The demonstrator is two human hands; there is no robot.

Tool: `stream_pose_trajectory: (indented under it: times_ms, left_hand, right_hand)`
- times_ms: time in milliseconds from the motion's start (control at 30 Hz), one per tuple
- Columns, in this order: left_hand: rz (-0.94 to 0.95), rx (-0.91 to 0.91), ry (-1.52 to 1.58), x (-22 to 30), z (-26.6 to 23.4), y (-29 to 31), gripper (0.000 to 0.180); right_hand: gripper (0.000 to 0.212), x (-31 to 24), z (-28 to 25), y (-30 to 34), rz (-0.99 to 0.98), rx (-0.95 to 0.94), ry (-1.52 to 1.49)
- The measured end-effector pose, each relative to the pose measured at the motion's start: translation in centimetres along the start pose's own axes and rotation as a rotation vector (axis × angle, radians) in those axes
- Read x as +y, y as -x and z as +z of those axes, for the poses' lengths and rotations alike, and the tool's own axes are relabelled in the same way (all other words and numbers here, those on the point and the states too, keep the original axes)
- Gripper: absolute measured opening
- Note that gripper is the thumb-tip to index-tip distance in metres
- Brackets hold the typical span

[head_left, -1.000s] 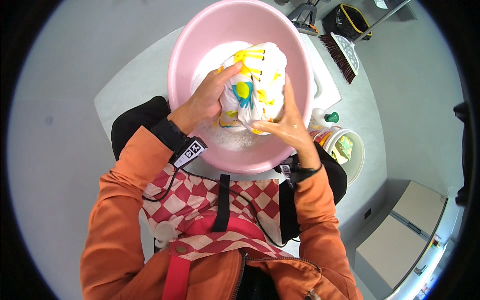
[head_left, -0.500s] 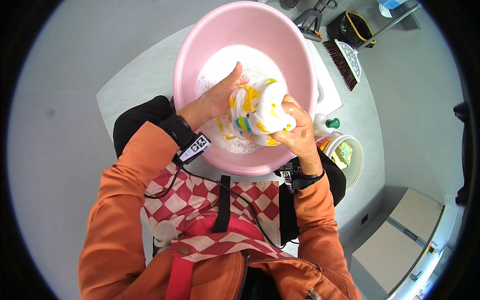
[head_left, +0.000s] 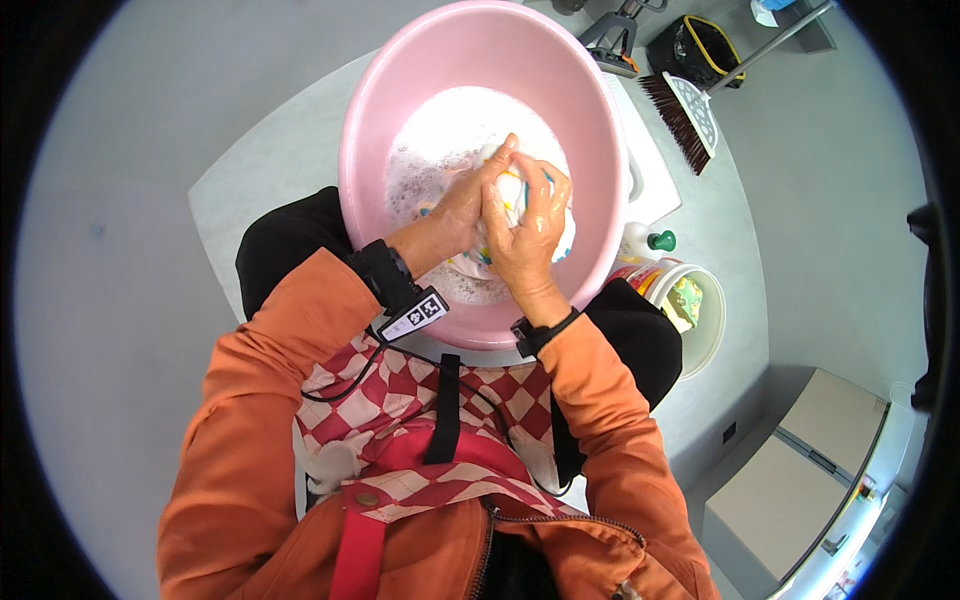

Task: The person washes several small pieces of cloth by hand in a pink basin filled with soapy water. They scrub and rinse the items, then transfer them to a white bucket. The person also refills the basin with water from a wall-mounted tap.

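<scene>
A wet white cloth (head_left: 512, 190) with yellow and blue patches is bunched low in the pink basin (head_left: 480, 50), with part of it in the white suds (head_left: 430, 125). My left hand (head_left: 462, 205) presses against its left side, thumb pointing up and fingers mostly hidden. From the right, my right hand (head_left: 532, 235) curls over the cloth with bent fingers. The fingertips of both hands nearly meet at the top of the bundle, so much of the cloth is covered.
Right of the basin stand a white bottle with a green cap (head_left: 660, 241) and a white bucket (head_left: 710, 335) holding a green and yellow packet (head_left: 685, 303). A flat white object (head_left: 655, 190) lies beyond them. Farther back are a broom (head_left: 692, 115) and a black bin (head_left: 672, 48).
Both hands have lowered the cloth from above the basin toward the suds. My right hand has moved left, closer to my left hand, and my left hand has closed in on the cloth.
</scene>
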State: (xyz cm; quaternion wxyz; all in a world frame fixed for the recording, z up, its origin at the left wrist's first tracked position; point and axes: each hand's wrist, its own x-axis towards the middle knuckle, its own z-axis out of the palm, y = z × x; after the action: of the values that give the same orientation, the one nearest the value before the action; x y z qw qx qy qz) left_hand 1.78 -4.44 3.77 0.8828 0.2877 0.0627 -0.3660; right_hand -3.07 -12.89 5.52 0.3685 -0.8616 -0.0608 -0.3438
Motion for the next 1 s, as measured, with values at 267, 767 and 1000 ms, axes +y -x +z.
stream_pose_trajectory:
  times_ms: [267, 767, 1000]
  left_hand:
    - [0.292, 0.332, -0.487, -1.2, -0.2, -0.3, 0.035]
    - [-0.123, -0.048, 0.040, 4.0, 0.9, 3.4, 0.041]
    - [0.155, -0.037, -0.391, 6.8, -2.7, 2.0, 0.055]
  right_hand:
    - [0.014, 3.1, 1.6, -0.6, 0.092, -0.063, -0.099]
    - [0.095, 4.2, -3.2, 0.1, 0.340, -0.722, -0.629]
    - [0.056, 3.1, -4.8, 0.7, 0.634, -0.428, -0.810]
